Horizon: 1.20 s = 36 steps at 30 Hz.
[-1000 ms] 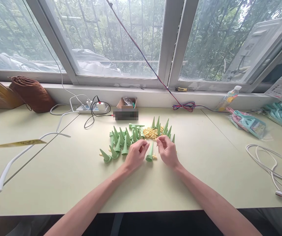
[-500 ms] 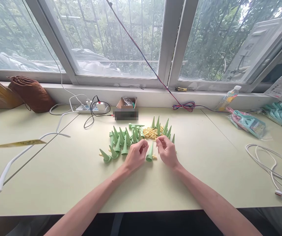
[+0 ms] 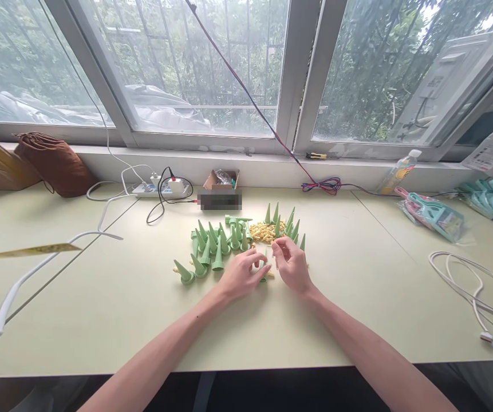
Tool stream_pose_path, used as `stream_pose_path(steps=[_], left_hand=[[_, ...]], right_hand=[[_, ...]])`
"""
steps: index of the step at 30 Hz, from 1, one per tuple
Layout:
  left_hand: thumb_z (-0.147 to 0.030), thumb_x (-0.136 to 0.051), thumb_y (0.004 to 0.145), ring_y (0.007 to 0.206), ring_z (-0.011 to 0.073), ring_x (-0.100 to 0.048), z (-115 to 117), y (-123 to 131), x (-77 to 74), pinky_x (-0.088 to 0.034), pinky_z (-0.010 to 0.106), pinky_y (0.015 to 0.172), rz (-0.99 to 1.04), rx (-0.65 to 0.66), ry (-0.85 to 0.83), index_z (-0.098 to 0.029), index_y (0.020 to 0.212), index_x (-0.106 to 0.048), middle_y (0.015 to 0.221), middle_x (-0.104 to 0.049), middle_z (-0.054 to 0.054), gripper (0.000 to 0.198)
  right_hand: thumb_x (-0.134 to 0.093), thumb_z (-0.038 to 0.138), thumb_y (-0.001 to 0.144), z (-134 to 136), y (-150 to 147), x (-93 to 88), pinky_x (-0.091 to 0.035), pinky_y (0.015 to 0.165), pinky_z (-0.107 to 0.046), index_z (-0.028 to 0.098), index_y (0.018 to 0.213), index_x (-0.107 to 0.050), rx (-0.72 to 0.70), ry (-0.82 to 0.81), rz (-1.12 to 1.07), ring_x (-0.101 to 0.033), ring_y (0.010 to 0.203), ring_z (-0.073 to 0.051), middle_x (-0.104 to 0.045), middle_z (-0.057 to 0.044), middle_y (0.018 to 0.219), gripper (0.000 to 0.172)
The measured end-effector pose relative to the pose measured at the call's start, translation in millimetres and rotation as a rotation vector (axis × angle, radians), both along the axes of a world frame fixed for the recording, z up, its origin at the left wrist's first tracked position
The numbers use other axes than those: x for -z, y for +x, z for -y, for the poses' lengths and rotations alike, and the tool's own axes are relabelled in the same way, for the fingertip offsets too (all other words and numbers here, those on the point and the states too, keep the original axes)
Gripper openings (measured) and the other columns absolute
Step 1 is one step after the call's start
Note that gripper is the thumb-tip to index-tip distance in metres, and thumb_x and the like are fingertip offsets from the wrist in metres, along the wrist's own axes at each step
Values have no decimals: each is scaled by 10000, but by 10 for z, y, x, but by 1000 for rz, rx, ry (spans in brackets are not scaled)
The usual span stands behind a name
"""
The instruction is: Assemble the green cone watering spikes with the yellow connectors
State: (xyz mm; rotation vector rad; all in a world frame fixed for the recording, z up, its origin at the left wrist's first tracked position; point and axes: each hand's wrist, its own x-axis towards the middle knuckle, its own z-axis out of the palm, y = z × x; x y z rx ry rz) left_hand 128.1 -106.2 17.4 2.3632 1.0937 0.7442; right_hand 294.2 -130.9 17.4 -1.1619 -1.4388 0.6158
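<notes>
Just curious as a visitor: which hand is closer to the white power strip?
Left. The left hand, gripping a green cone, sits nearer the person and right of the power strip; the right hand lies even farther right.

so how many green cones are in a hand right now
1: the green cone gripped by the left hand, beside the right hand. The other cones sit on the table; another may be hidden.

Bright daylight, sharp in the middle

Soft light comes in through the big windows and makes the counter pale, with only faint shadows. The window frames bend at the edges. A small gray patch is blurred.
</notes>
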Motion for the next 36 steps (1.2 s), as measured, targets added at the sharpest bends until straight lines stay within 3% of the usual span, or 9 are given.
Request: stream_pose_path(steps=[7,14,26,36], left_hand=[[-377,-530,908,531,96,-465,-8,-10,-3,-372,237,550,-34,68,0,-235,1022,-717,741,-585,0,261],[-357,-526,905,569,118,-496,9,-4,-30,-378,237,548,-24,112,-3,-213,920,-720,691,-587,11,242],[-287,-541,891,599,103,-498,35,21,5,-425,249,599,70,76,10,-211,1022,-621,874,-574,19,171],[-214,-500,915,559,83,-500,15,32,9,-428,241,588,109,49,7,-216,989,-576,901,-569,7,106]], right_hand=[[-478,399,973,1,-1,6,-445,544,-249,198,873,-543,8,11,17,-535,588,-131,-560,0,704,233],[-475,413,973,-4,-2,27,-459,564,-262,202,883,-544,-9,0,17,-560,609,-149,-566,-5,701,240],[-489,388,965,10,-10,11,-477,561,-261,198,891,-556,5,-4,4,-574,626,-148,-599,-15,739,214],[-503,377,952,4,-11,24,-499,577,-278,196,919,-595,-7,-3,21,-601,662,-170,-634,-36,777,206]])
